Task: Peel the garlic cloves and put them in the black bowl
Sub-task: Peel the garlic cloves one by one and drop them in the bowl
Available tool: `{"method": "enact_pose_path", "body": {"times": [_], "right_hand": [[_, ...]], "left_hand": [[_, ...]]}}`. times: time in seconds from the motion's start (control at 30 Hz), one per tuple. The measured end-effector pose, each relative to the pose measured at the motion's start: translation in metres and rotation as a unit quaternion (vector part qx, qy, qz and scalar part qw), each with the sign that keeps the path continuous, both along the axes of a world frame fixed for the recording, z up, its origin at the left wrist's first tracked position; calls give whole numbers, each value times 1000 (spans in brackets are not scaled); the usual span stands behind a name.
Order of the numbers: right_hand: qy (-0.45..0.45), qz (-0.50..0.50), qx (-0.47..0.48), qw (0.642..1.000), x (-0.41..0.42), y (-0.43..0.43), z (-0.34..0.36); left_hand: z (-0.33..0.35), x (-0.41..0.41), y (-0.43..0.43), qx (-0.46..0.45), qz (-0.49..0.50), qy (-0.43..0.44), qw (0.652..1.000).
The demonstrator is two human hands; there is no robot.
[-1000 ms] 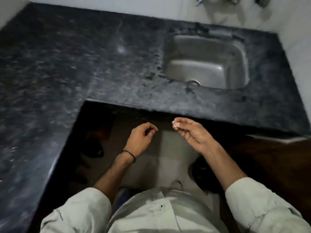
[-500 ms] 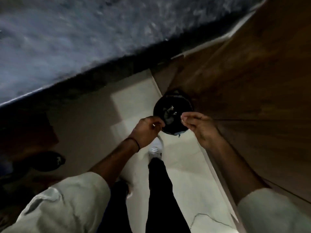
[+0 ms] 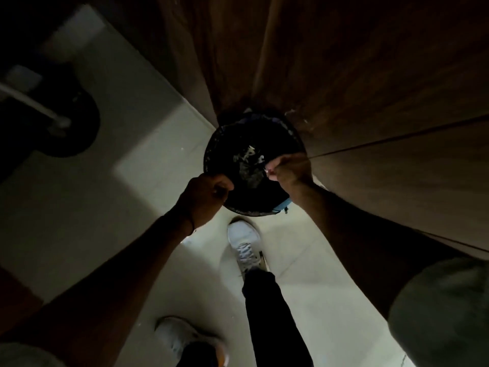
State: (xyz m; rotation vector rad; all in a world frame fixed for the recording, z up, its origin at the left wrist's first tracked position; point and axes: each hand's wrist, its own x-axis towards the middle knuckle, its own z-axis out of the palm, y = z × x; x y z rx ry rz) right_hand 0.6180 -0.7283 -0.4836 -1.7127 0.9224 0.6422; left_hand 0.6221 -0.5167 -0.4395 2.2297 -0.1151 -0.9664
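Observation:
A black round container [image 3: 214,144] lined with a dark bag stands on the pale floor against a wooden cabinet, with pale scraps [image 3: 248,158] lying inside. My left hand [image 3: 205,198] hovers over its near left rim with the fingers curled into a fist; what is inside the fist is hidden. My right hand [image 3: 289,169] is over the container's right side and pinches a small pale garlic piece [image 3: 267,170] at its fingertips. The light is dim.
Brown wooden cabinet fronts [image 3: 370,88] fill the right and top. My two white shoes [image 3: 244,242] [image 3: 180,337] stand on the tiled floor just before the container. A dark round object [image 3: 76,125] sits on the floor at the left.
My view swung from the counter and sink down to the floor. Both hands came lower and now hang right over the black container, which looks larger and closer.

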Motion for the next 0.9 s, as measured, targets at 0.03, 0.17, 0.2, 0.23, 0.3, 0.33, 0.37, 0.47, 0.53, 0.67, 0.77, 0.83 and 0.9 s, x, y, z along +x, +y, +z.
{"method": "enact_pose_path", "body": {"times": [0.03,0.17,0.2,0.23,0.3,0.33,0.37,0.47,0.53,0.67,0.77,0.83,0.9], "right_hand": [[0,3,-12,1000,0,-1,-11],[-6,43,-79,996,-1,1,-37],[-9,29,-91,995,-3,1,-43],[-12,11,-97,995,-5,0,-48],[-21,5,-117,993,-10,-2,-55],[-26,8,-124,992,-10,0,-51],[-34,20,-133,990,-11,2,-44],[-50,101,-164,980,-15,6,-33],[-48,120,-176,976,-16,7,-31],[-43,93,-162,981,-15,9,-27],[-63,138,-184,971,-18,14,-14],[-77,135,-178,972,-18,16,-10],[-87,121,-158,976,-17,18,-1]], "left_hand": [[-9,0,-2,-1,-3,5,1000],[-33,-6,-8,-9,11,18,1000],[-37,-8,-8,-11,21,20,1000],[-39,-10,-8,-11,32,19,999],[-41,-14,-9,-8,52,14,999],[-40,-15,-9,-6,60,14,998],[-39,-17,-8,-5,66,16,998],[-34,-20,-6,-1,79,15,997],[-28,-21,-4,-3,92,14,996],[-18,-25,0,-16,114,9,993],[-9,-30,5,-28,128,7,991],[-7,-32,8,-39,139,1,989],[2,-34,9,-45,154,-4,987]]}}
